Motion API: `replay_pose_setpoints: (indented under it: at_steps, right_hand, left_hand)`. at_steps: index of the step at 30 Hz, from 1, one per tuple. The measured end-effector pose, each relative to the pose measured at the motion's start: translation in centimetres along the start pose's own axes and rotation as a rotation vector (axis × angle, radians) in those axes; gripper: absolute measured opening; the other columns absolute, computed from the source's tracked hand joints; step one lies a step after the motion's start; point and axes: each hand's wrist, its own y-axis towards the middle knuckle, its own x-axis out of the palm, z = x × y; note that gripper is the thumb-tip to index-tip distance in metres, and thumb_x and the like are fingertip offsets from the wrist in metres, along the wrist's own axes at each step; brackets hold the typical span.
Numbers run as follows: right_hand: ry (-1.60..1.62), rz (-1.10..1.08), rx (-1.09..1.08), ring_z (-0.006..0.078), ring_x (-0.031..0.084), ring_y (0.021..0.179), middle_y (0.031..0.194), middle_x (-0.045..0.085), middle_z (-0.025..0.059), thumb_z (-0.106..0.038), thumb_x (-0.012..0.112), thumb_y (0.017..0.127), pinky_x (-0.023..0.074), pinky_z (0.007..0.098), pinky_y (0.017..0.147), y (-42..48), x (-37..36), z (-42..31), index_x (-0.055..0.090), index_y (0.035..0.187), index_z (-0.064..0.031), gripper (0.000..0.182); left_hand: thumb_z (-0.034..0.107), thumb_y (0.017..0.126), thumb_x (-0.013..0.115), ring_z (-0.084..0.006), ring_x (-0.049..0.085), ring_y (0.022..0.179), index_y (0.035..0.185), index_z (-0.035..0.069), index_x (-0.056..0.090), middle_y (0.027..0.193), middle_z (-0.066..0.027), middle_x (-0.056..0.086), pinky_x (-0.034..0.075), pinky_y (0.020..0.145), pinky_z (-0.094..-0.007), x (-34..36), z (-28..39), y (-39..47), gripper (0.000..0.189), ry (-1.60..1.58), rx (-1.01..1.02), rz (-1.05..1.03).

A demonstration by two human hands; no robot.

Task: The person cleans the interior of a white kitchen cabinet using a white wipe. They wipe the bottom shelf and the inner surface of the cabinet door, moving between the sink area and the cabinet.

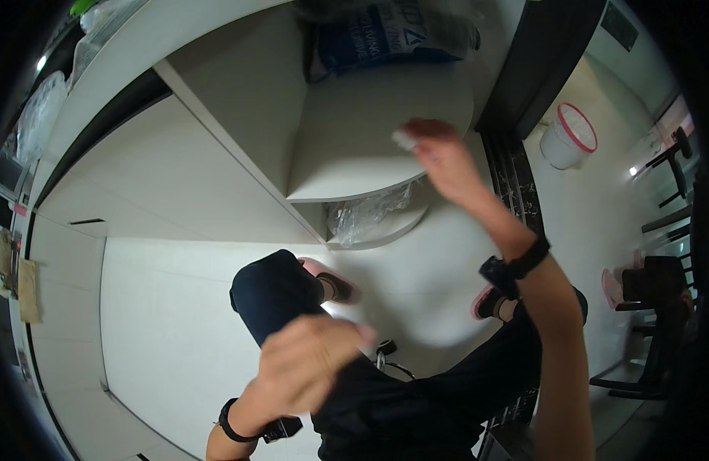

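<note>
My right hand (pixel 441 155) is over the rounded white corner shelf (pixel 360 132), with a small white thing, perhaps a cloth or tissue, at its fingertips; blur hides what exactly it is. Fingers curled, my left hand (pixel 308 357) hovers above my thigh, blurred, and whether it holds anything does not show. Behind the shelf's bare part lies a blue and clear plastic package (pixel 389 37) bearing writing. Crumpled clear plastic (pixel 369 213) rests on the lower shelf. Both wrists wear black straps with small devices.
White cabinet fronts (pixel 198 173) run along the left, beneath a counter with plastic bags. A dark door frame (pixel 539 63) and a black marble threshold (pixel 513 178) are at the right. Beyond them stand a white bin with a red rim (pixel 567 138) and dark chairs (pixel 654 322).
</note>
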Motion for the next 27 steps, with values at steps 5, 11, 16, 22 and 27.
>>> replay_pose_setpoints:
  at_steps: [5,11,16,22,27]
  right_hand:
    - [-0.337,-0.176,-0.114,0.0227,0.049,0.127,0.133,0.056,0.0053,-0.014,0.053,0.090,0.0411,0.0486,0.099,-0.6,8.2,-1.6,0.060,0.124,-0.0147,0.035]
    - [-0.612,0.012,0.085,0.0253,0.054,0.118,0.125,0.059,0.0065,-0.013,0.052,0.087,0.0433,0.0503,0.091,2.5,6.0,9.0,0.059,0.122,-0.0128,0.035]
    - [-0.306,-0.115,-0.137,0.0251,0.052,0.121,0.122,0.059,0.0133,-0.010,0.048,0.085,0.0408,0.0506,0.092,0.4,13.1,-1.8,0.059,0.116,-0.0044,0.033]
    - [-0.409,-0.356,0.147,0.0231,0.048,0.128,0.133,0.056,0.0083,-0.014,0.047,0.090,0.0456,0.0441,0.094,5.2,6.5,5.5,0.058,0.126,-0.0105,0.038]
    - [-0.439,-0.252,0.127,0.0245,0.046,0.129,0.133,0.056,0.0081,-0.023,0.053,0.086,0.0413,0.0479,0.097,4.1,11.0,5.1,0.060,0.122,-0.0100,0.039]
  left_hand:
    - [-0.019,0.076,0.051,-0.0306,0.061,0.091,0.110,-0.001,0.065,0.101,-0.0161,0.064,0.049,0.081,-0.0346,0.6,-8.9,-5.4,0.040,0.282,-0.278,0.129]
    - [-0.019,0.077,0.052,-0.0311,0.060,0.097,0.112,-0.001,0.064,0.106,-0.0167,0.063,0.047,0.085,-0.0352,0.7,-13.3,-8.0,0.041,0.379,-0.278,0.176]
    - [-0.016,0.075,0.056,-0.0320,0.061,0.095,0.108,-0.001,0.065,0.103,-0.0151,0.064,0.050,0.083,-0.0371,0.0,-14.7,-9.1,0.037,0.431,-0.323,0.199]
    - [-0.017,0.077,0.054,-0.0320,0.061,0.095,0.108,-0.001,0.064,0.103,-0.0162,0.063,0.048,0.084,-0.0375,-1.9,-14.4,-8.4,0.036,0.461,-0.249,0.189]
    - [-0.017,0.072,0.056,-0.0313,0.063,0.091,0.106,-0.001,0.065,0.099,-0.0150,0.065,0.050,0.080,-0.0370,-1.7,-16.1,-8.6,0.039,0.510,-0.281,0.284]
